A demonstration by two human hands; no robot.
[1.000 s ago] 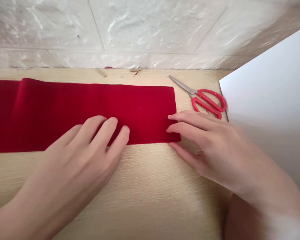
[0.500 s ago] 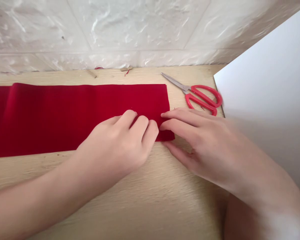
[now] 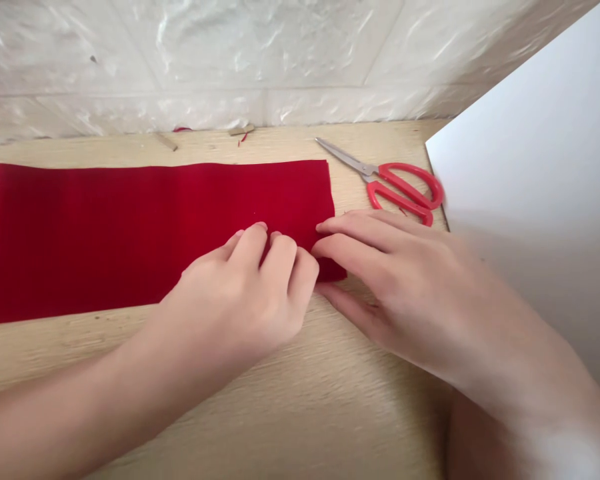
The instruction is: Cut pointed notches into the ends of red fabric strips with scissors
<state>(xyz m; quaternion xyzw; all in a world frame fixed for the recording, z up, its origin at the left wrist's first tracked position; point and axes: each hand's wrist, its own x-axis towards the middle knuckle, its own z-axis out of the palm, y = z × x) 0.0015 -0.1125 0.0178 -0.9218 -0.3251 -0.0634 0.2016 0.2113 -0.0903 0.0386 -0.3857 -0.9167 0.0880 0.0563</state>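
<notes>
A long strip of red fabric (image 3: 130, 227) lies folded in layers across the wooden surface, its right end near my hands. My left hand (image 3: 250, 287) rests on the strip near its front edge, fingers curled down and closed on the fabric; its thumb is mostly hidden. Right beside it, my right hand (image 3: 380, 273) has its fingertips on top of the fabric's right end and its thumb at the front edge, pinching the corner. Scissors (image 3: 375, 172) with red handles lie just behind my right hand, blades pointing to the back left.
A white textured wall (image 3: 205, 53) bounds the back of the wooden table (image 3: 260, 413). On the right stands a white panel (image 3: 530, 167). Small scraps (image 3: 242, 131) and red threads lie along the wall.
The view has shifted slightly, so the fabric's left fold appears farther left. Both hands keep nearly the same hold at the fabric's right end. The scissors remain in place.
</notes>
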